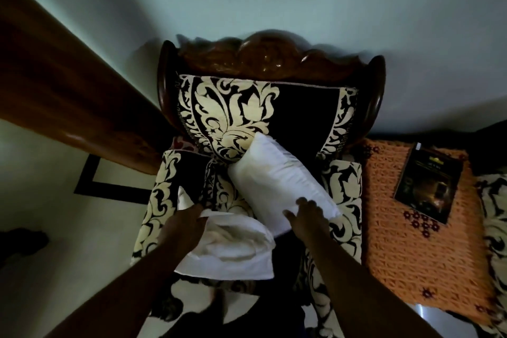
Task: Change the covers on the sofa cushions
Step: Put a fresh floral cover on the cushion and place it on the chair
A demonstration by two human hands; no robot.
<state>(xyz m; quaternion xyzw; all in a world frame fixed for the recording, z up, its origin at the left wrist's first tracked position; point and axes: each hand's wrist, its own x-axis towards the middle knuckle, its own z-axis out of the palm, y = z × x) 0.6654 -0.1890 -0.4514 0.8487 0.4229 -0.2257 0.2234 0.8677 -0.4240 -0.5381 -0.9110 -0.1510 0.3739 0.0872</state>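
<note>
Two bare white cushion inserts sit on the seat of the carved wooden armchair [271,60], which wears black-and-cream floral covers. The left hand [186,223] grips the top edge of the crumpled near insert [233,250], probably to lift it clear. The right hand [307,214], fingers curled over its lower corner, holds the far insert [277,178] propped against the patterned back cushion [233,118], likely steadying it for re-covering.
</note>
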